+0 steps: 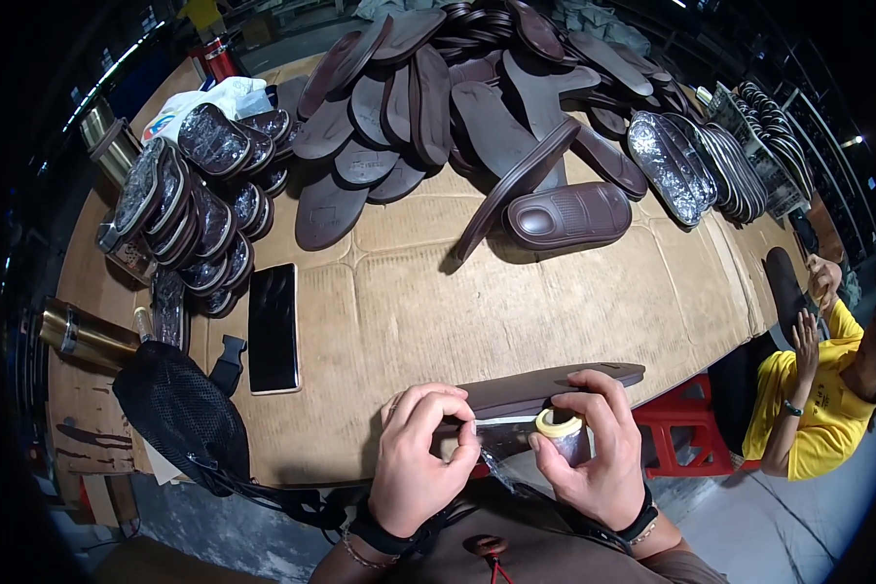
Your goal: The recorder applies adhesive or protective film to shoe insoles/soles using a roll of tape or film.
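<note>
At the table's near edge a dark brown shoe sole (526, 387) lies on its side, just beyond both hands. My right hand (608, 462) is closed round a small roll of clear plastic film (560, 428) with a pale yellow core. From the roll, thin shiny film (496, 469) stretches left toward my left hand (414, 467). Thumb and fingers of that hand are pinched together on the film's end, near the sole's left part. The sole's lower side is partly hidden by my fingers.
Brown soles (399, 107) form a heap at the back. Film-wrapped soles are stacked left (180, 209) and right (667, 165). A black phone (273, 326), black mesh bag (180, 409) and metal flask (83, 333) are left. A person in yellow (813, 399) sits right, beside a red stool (686, 433).
</note>
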`<state>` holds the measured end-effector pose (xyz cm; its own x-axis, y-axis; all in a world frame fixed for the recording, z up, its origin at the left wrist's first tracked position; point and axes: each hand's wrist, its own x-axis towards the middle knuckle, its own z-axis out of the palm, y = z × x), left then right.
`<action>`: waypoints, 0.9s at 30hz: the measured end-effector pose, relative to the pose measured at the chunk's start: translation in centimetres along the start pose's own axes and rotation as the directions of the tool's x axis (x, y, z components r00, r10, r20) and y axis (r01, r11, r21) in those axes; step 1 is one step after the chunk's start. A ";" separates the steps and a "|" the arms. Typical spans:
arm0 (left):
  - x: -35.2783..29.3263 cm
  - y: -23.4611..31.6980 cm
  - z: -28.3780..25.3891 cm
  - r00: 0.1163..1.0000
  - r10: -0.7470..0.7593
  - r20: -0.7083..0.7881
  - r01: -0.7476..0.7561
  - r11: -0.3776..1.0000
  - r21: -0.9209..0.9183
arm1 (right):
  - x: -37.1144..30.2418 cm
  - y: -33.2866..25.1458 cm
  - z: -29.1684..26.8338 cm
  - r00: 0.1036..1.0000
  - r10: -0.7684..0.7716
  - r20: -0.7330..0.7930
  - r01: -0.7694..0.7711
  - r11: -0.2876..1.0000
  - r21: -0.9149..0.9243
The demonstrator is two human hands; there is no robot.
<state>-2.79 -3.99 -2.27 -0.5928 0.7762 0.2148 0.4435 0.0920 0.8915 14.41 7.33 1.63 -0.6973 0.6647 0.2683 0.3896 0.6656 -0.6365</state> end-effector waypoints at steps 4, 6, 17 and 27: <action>-0.4 -0.4 -0.6 0.992 0.119 0.041 -0.121 0.991 0.055 | 0.0 -0.1 0.0 0.999 0.038 0.008 -0.038 0.999 0.030; -0.5 -0.6 -0.7 0.987 0.145 0.066 -0.151 0.984 0.089 | 0.0 -0.1 -0.1 0.999 0.046 0.012 -0.046 0.998 0.035; -0.2 -1.1 -1.2 0.966 0.235 0.110 -0.247 0.962 0.113 | 0.3 0.1 0.0 0.999 0.046 0.000 -0.046 0.998 0.036; -0.3 -2.0 -1.3 0.938 0.317 0.140 -0.336 0.930 0.151 | 0.3 0.0 -0.2 1.000 0.015 0.002 -0.015 0.999 0.040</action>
<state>-4.41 -5.24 -3.56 -0.3215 0.8448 0.4278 0.7130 -0.0812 0.6964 14.39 7.63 1.86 -0.6929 0.6736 0.2571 0.3753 0.6414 -0.6692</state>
